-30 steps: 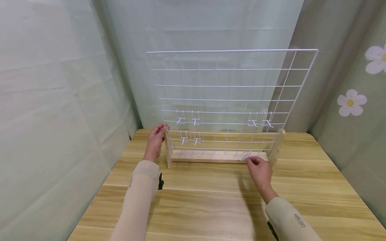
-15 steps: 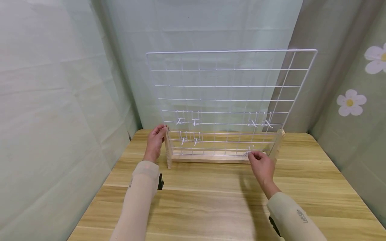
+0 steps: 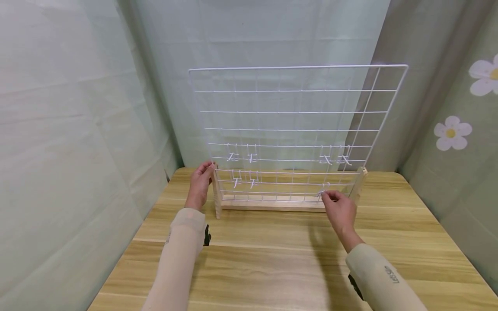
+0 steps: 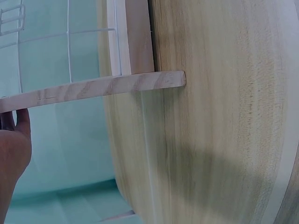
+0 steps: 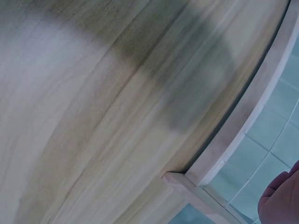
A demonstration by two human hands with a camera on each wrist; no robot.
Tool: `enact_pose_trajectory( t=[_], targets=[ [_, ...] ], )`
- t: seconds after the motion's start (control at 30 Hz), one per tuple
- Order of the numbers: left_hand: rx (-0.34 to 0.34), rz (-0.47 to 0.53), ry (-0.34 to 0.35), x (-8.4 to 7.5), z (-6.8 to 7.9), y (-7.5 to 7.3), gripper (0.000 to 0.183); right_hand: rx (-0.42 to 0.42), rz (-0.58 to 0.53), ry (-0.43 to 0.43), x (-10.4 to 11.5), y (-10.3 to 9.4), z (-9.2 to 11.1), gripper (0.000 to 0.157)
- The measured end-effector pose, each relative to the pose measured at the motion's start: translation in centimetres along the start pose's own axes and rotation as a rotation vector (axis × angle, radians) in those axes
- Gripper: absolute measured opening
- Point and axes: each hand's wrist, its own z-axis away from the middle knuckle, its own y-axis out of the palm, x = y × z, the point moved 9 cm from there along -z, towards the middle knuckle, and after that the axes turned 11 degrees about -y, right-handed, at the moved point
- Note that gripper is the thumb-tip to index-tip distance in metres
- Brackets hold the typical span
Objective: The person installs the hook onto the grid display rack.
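A white wire grid panel (image 3: pixel 297 67) stands in a pale wooden base (image 3: pixel 272 204) on the table. At its left end, my left hand (image 3: pixel 199 186) grips the upper part of the wooden side post (image 3: pixel 217 198); the left wrist view also shows fingers behind that post (image 4: pixel 103 87). My right hand (image 3: pixel 340 213) pinches a small white wire hook (image 3: pixel 321 192) between thumb and fingertips, in front of the grid's lower right. Several matching hooks hang on the grid: a pair at upper left (image 3: pixel 232 157), a pair at upper right (image 3: pixel 326 160), and a pair lower left (image 3: pixel 236 182).
The wood-grain table (image 3: pixel 256 268) extends in front of the stand. A right wooden post (image 3: pixel 359 183) rises beside my right hand. Pale green curtains (image 3: pixel 85 129) surround the table, with printed white flowers (image 3: pixel 452 133) on the right one.
My right hand has moved a little up and to the right, raising the pinched hook along the lower grid wires. The left hand stays on its post.
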Motion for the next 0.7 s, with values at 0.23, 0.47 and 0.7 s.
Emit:
enact_pose_trajectory(
  t=[0.23,0.47,0.7],
  targets=[
    [0.020,0.006,-0.008,-0.23,0.15,0.30,0.031,-0.015,-0.009,-0.008,0.14,-0.13,-0.06,0.019],
    [0.019,-0.010,-0.008,0.21,-0.17,-0.02,0.038,-0.021,-0.006,-0.022,0.15,0.14,0.15,0.019],
    [0.014,-0.004,-0.007,0.10,-0.13,-0.04,0.036,-0.005,-0.008,-0.003,0.43,-0.24,-0.57,0.022]
  ],
)
